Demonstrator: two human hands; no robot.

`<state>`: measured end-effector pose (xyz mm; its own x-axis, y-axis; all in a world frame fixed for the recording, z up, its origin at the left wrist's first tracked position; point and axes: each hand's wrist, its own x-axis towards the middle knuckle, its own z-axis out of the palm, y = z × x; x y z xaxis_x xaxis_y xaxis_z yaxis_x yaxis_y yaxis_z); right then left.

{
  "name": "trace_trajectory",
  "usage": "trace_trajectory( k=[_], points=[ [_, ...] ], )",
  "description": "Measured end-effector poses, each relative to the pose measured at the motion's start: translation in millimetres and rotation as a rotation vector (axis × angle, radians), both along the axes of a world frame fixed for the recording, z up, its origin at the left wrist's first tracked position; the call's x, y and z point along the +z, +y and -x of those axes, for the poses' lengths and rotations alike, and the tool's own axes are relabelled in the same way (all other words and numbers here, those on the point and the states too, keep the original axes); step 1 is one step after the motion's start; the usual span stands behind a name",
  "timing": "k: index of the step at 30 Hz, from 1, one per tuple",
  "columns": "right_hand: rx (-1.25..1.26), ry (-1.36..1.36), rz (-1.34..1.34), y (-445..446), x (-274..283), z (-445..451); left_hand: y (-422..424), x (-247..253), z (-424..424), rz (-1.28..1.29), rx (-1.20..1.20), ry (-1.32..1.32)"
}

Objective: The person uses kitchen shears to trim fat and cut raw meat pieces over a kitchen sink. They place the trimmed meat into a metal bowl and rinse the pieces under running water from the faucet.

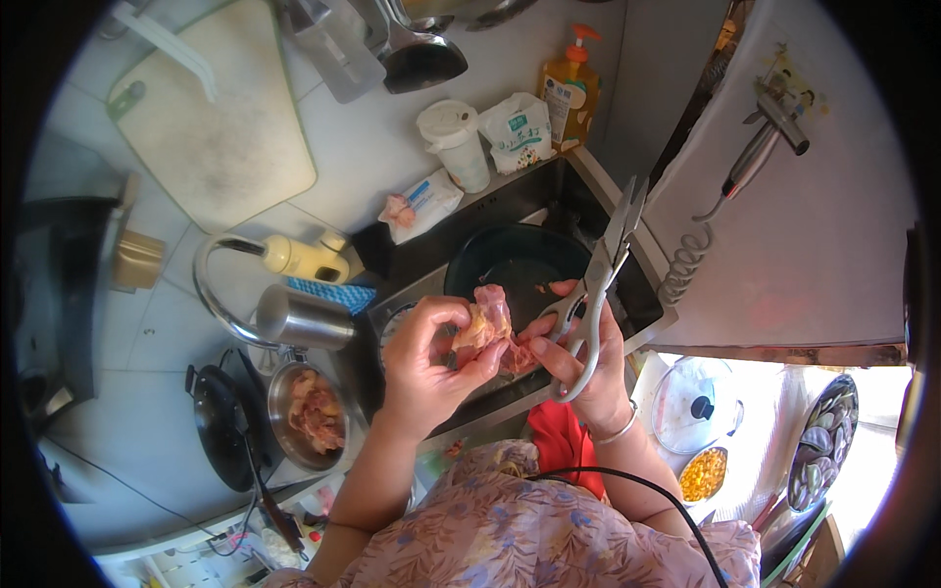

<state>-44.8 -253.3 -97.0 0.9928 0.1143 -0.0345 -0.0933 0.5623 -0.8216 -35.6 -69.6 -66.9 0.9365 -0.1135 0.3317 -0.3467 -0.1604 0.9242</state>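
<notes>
My left hand (430, 367) pinches a piece of raw meat (485, 320), pinkish with yellow fat, above the front of the sink. My right hand (588, 353) has the grey handles of kitchen scissors (606, 264) looped over its fingers, the metal blades pointing up and away. Its thumb and finger also grip the lower, redder end of the same meat. Behind both hands, a dark green basin (514, 257) stands in the sink. To the left, a steel bowl (279, 419) holds more raw meat pieces.
A curved faucet (209, 294) with a yellow body and a steel cup (305, 317) are left of the sink (647, 294). Behind it stand a wipes pack (434, 202), a lidded cup (459, 147), a white bag (518, 132) and a pump bottle (570, 95). A glass lid (684, 404) lies at right.
</notes>
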Motion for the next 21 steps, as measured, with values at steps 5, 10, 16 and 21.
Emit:
trace_trajectory(
  k=[5, 10, 16, 21],
  points=[
    [-0.041, -0.014, 0.069, 0, -2, -2, 4, -3, -1, 0.001, -0.003, 0.045],
    [-0.130, -0.043, 0.153, -2, -3, -6, 9, 0, 0, -0.004, -0.009, 0.104],
    [-0.152, -0.061, 0.258, -4, -1, -5, 10, 0, 0, 0.030, 0.004, 0.150],
    [-0.123, -0.050, 0.267, -7, 2, -2, 4, 10, 1, 0.183, -0.063, 0.377]
  ],
)
